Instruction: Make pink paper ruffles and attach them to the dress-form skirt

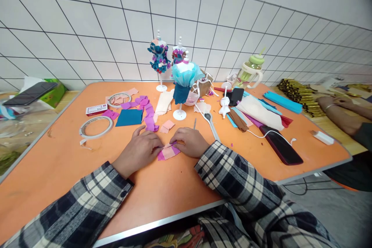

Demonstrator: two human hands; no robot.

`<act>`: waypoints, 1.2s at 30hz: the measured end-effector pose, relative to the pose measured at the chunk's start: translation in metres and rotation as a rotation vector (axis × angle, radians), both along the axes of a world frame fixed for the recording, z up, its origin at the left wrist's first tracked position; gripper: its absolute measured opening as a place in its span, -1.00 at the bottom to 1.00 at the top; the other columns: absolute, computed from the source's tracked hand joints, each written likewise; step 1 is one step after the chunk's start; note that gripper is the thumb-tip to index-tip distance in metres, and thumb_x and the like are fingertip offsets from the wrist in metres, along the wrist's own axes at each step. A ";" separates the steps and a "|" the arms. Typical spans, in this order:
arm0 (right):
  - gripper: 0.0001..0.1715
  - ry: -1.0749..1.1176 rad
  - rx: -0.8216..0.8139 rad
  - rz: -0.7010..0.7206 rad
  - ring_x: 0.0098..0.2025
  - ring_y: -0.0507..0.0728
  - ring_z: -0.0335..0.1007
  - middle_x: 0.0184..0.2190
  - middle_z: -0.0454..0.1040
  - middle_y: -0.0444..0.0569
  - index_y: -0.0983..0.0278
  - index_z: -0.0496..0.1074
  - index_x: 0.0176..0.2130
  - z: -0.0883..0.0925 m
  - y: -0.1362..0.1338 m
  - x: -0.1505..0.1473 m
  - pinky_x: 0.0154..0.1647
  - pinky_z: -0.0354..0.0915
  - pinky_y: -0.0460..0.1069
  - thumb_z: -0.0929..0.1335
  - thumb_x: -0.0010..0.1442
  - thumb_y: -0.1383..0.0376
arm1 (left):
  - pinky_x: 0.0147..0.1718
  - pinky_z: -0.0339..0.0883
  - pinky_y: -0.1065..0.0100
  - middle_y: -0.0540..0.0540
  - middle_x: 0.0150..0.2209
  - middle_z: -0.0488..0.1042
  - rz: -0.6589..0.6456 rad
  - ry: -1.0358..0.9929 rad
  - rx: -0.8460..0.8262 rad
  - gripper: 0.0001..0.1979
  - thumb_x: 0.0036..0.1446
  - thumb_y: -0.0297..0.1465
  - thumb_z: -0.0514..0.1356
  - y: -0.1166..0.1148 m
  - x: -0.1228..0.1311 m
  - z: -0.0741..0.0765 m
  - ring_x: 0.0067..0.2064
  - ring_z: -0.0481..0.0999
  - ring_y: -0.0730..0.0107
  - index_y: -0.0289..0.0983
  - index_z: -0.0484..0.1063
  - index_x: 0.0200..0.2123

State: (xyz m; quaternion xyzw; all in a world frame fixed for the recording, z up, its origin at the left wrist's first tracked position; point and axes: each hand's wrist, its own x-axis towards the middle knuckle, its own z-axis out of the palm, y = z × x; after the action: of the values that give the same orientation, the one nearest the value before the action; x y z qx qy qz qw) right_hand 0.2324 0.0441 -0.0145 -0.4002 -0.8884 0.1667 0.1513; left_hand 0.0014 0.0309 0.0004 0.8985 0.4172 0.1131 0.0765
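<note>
Between my hands, flat on the orange table (139, 197), lies a small piece of pink and purple crepe paper (169, 152). My left hand (142, 145) has its fingertips closed on the paper's left upper edge, the thumb raised. From the other side, my right hand (188, 141) pinches the right upper edge. Just above them is a loose peach crepe paper piece (167, 126). A teal paper square (129, 117) and a crumpled purple paper strip (149, 112) lie beyond my left hand. Scissors (212, 126) with grey handles rest beyond my right hand.
Small dress-form stands in paper outfits, one with a light-blue ruffle (186, 75), stand at the back. Tape rolls (97, 127) lie left. Paper rolls (258, 112), a phone (281, 145) and a green-lidded bottle (251, 71) are right. Another person's hands (334, 104) work at far right.
</note>
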 end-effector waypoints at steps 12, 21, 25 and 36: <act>-0.72 -0.088 0.042 0.000 -0.08 0.21 0.36 -0.15 0.58 0.01 0.22 0.64 -0.20 0.004 -0.005 -0.002 -0.11 0.25 0.06 0.32 0.30 0.40 | 0.28 -0.01 -0.27 -0.16 -0.35 0.60 -0.103 0.284 0.192 -0.71 0.23 -0.63 0.12 -0.020 0.014 0.007 -0.16 0.52 0.05 -0.27 0.63 -0.33; -0.77 0.020 0.024 -0.088 -0.02 0.21 0.35 -0.10 0.53 0.04 0.27 0.57 -0.08 -0.008 -0.003 -0.013 0.02 0.26 0.08 0.43 0.24 0.31 | -0.20 0.42 0.05 -0.23 -0.36 0.61 -0.087 0.256 0.163 -0.77 0.10 -0.62 0.18 -0.027 0.017 0.005 -0.29 0.54 0.04 -0.32 0.65 -0.33; -0.95 0.080 0.010 -0.087 -0.14 0.14 0.41 -0.25 0.56 -0.04 0.28 0.53 -0.27 -0.011 -0.003 -0.015 -0.08 0.26 0.01 0.45 0.19 0.40 | -0.12 0.45 0.10 -0.28 -0.08 0.64 0.068 0.077 0.172 -0.57 0.23 -0.53 0.08 -0.011 0.001 0.002 -0.07 0.59 0.02 -0.33 0.52 0.12; -0.88 0.162 0.117 -0.148 -0.08 0.16 0.40 -0.18 0.61 -0.02 0.26 0.56 -0.14 0.005 -0.009 -0.015 -0.02 0.22 0.03 0.41 0.31 0.31 | 0.00 0.27 -0.05 -0.15 -0.19 0.69 0.127 -0.077 0.183 -0.75 0.29 -0.33 0.13 -0.001 0.001 -0.003 -0.07 0.61 -0.01 -0.19 0.63 -0.25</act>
State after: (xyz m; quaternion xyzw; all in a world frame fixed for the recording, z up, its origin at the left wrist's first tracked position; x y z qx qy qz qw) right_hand 0.2175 0.0355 -0.0097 -0.4403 -0.8496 0.1347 0.2574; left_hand 0.0024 0.0298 -0.0031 0.8683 0.4582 0.1898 0.0029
